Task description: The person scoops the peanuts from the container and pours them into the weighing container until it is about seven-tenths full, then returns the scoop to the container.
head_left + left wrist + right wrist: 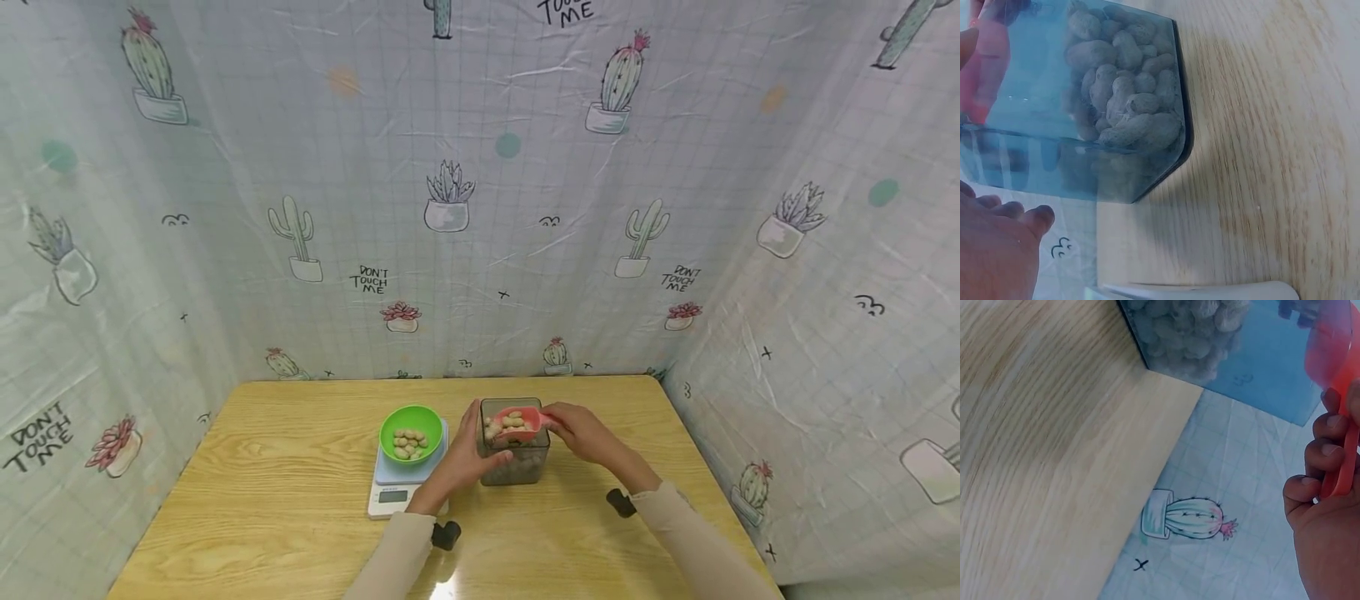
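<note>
Working at a wood-grain counter [285,479] walled by cactus-print sheeting [337,150]

From the left, creased sheeting lettered "DON'T TOUCH ME" drops past the yellowish wood; a white scale [397,475] carries a green bowl [387,433] of peanuts [408,446]; the left hand [469,454], fingers spread and thumb apart, is at the left side of a see-through container [513,472]; a red scoop [536,416] holding peanuts is at its mouth, the right hand's [581,432] fingers curled round the handle; sheeting slants beyond the counter's right edge.

Wooden table [285,467] beneath scale [401,475] and transparent container [513,472]
</note>
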